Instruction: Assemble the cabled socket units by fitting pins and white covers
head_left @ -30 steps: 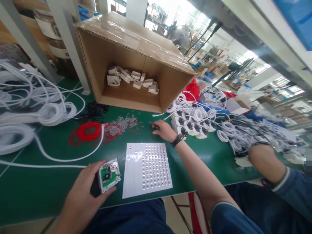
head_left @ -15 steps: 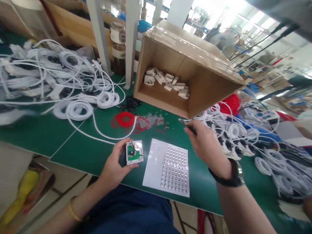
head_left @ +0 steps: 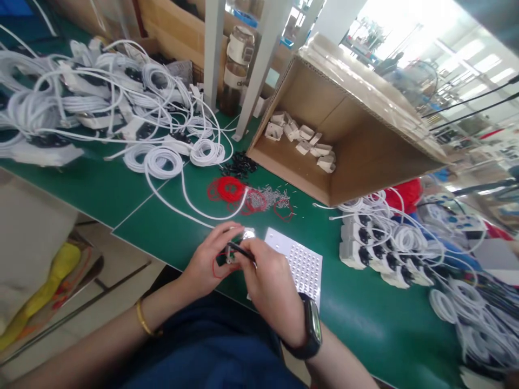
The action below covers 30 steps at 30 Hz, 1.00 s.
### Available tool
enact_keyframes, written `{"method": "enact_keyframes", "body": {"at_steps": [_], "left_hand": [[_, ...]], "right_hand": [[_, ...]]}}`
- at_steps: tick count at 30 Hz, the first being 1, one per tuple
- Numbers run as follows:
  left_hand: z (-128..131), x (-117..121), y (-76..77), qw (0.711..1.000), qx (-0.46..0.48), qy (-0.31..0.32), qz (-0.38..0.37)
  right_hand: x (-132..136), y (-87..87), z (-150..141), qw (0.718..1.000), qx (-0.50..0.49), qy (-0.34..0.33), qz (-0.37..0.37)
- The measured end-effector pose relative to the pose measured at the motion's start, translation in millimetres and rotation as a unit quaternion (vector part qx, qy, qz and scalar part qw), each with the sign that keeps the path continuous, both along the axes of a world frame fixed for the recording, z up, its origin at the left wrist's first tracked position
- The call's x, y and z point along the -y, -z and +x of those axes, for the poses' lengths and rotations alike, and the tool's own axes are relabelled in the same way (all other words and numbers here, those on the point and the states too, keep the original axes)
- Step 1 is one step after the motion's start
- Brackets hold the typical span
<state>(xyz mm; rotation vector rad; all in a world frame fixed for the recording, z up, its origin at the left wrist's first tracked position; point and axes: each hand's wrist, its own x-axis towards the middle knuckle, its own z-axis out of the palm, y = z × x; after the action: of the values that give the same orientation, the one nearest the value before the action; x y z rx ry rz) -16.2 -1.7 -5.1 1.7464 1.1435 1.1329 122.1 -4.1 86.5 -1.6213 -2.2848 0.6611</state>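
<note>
My left hand (head_left: 205,262) is wrapped round a small white housing, mostly hidden by fingers; its round silver disc (head_left: 248,233) shows at the top. Dark slim tweezers (head_left: 242,250) are pinched in my right hand (head_left: 273,286), their tips over the housing. A thin red wire (head_left: 214,268) loops out from the housing across my left fingers. Just right of both hands, and partly covered by my right one, lies a white sheet (head_left: 279,237) with rows of silver round pieces.
Beyond my hands lie a red wire coil (head_left: 231,189), small metal pins (head_left: 270,199) and black pieces (head_left: 241,165). An open cardboard box (head_left: 360,167) holds white housings (head_left: 304,139). White cable coils (head_left: 162,162) crowd the left; black-and-white units (head_left: 352,246) stand at right.
My right hand has come left from near the box to the housing, bringing the tweezers. A red wire loop now shows at the housing. The whole view has shifted and tilted.
</note>
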Motion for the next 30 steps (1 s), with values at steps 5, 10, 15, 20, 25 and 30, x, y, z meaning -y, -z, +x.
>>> {"method": "enact_keyframes", "body": {"at_steps": [5,10,15,20,25,30], "left_hand": [[-1,0,-0.1,1.000,0.009,-0.011,0.024],[-2,0,0.3,1.000,0.016,-0.015,0.019],[-2,1,1.1,1.000,0.009,-0.007,0.009],[-3,3,2.8,1.000,0.020,0.006,0.021],[0,7,5.0,0.994,0.081,-0.018,-0.065],[3,10,9.8,0.981,0.146,-0.024,-0.123]], "right_hand": [[-9,-7.9,8,0.997,-0.054,0.052,0.009],[-12,-12.0,8,0.990,-0.104,0.091,-0.027],[-25,-1.7,13,0.987,-0.130,0.094,0.008],[-50,7.0,23,0.987,-0.135,0.038,-0.082],[-60,2.7,26,0.991,-0.111,-0.036,-0.071],[-65,-5.0,25,0.989,-0.090,-0.114,-0.039]]}}
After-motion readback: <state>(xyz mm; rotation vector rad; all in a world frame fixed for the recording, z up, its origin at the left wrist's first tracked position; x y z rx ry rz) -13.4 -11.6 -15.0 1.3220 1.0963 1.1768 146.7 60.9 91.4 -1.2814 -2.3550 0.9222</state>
